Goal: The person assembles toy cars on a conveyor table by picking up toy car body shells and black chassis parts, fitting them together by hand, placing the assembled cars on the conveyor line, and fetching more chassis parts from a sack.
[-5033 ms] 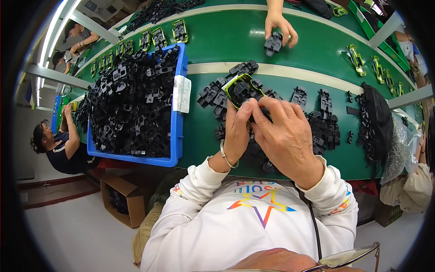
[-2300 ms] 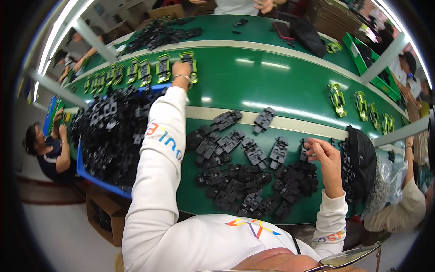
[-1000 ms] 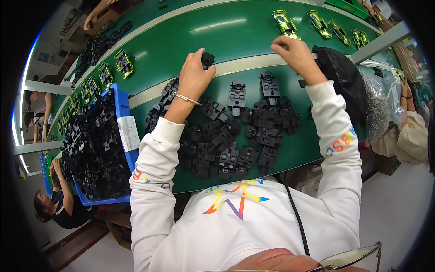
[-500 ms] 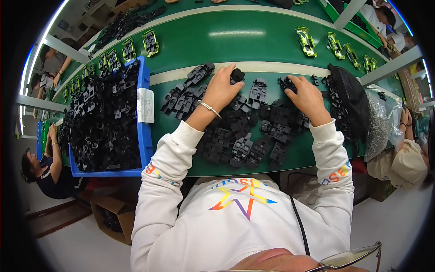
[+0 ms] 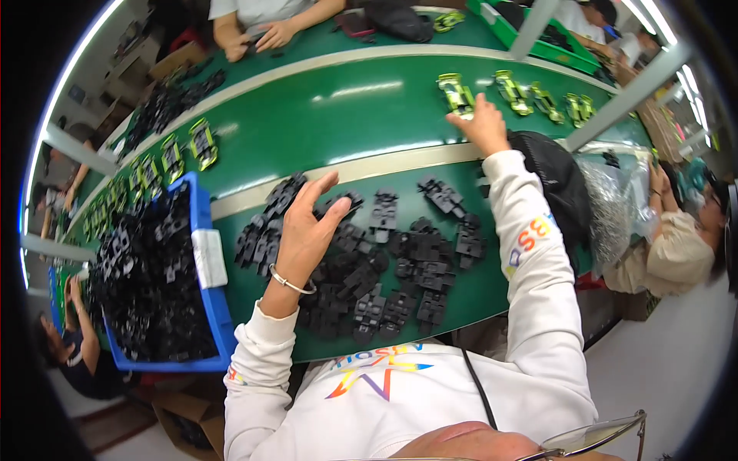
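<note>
My right hand [image 5: 486, 129] is stretched out over the green conveyor belt at the near end of a yellow-green toy car body [image 5: 453, 91]. Its thumb and fingers are apart around that end; whether they touch it I cannot tell. My left hand [image 5: 304, 234], fingers spread, hovers above the heap of black plastic parts [image 5: 419, 257] on the green table. One black part [image 5: 344, 203] lies beside its thumb and fingertips. Another black part [image 5: 441, 196] lies by itself on the heap's far right side.
A blue crate [image 5: 219, 323] full of black parts stands at the left. More car bodies [image 5: 203, 144] sit on the belt, left and right. A black bag [image 5: 547, 184] and a clear bag of small screws [image 5: 607, 203] are at the right. Co-workers sit across and at both sides.
My right hand has left the black parts and reached forward to the car body on the belt. My left hand has lifted slightly, fingers spread. The view has turned, and a co-worker opposite shows.
</note>
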`<state>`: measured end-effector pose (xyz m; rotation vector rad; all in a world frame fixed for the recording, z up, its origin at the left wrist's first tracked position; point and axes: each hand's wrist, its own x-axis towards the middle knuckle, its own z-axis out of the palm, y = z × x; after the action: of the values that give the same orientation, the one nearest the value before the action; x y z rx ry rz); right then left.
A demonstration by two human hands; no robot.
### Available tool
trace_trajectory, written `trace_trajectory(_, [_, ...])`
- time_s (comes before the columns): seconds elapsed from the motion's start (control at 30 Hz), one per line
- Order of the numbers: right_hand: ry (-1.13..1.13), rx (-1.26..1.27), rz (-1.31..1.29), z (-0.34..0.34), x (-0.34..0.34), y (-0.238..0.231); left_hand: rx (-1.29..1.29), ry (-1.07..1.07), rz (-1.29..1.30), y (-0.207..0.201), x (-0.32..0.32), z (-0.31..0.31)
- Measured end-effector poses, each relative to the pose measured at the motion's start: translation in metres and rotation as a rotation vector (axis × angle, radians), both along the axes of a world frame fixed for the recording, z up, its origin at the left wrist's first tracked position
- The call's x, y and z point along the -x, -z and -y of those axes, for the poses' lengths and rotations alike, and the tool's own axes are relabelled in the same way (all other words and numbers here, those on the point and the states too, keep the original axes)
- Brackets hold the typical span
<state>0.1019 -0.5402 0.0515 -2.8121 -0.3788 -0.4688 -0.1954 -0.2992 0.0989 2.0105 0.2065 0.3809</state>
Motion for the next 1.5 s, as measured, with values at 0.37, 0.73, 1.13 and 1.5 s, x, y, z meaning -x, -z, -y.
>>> trace_trajectory(0.37, [-0.372,-0.429,-0.377,-0.043,0.026,-0.032,0.626,-0.131,0.050,0.002,0.017,-0.021])
trace_trajectory(0.73, [-1.039,-0.552,-0.638,-0.141,0.202,-0.086,1.193,-0.247,0.423,-0.001,0.064,-0.024])
trace_trajectory(1.13, [-0.967,0.114,-0.200,-0.225,0.178,-0.021,1.257,-0.249,0.384,0.020,0.141,-0.056])
trace_trajectory(1.5, [-1.030,-0.133,-0.136,-0.222,0.175,-0.025,1.271,-0.299,0.381,0.022,0.145,-0.064])
